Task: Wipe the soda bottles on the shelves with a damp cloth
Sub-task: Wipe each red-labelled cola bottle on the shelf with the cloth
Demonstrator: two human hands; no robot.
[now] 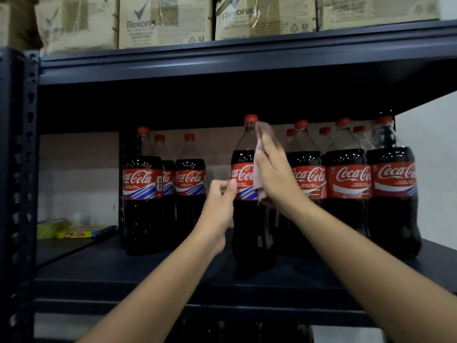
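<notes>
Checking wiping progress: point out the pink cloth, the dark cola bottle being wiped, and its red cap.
Pink cloth (259,186): head view, lower fold under the right palm.
Dark cola bottle being wiped (243,231): head view, body below the red label.
Red cap (251,118): head view, cap side.

There is only one view, from a wide-angle camera on the person's head, and it faces straight into a dark metal shelf at about the height of the bottle labels, so no second view shares any part. It stands near: both forearms enter from 5 and 7 o'clock and reach the middle bottle at the centre. Cardboard boxes fill 12 o'clock, the rack post stands at 9 o'clock, and straight edges bend near the borders.
</notes>
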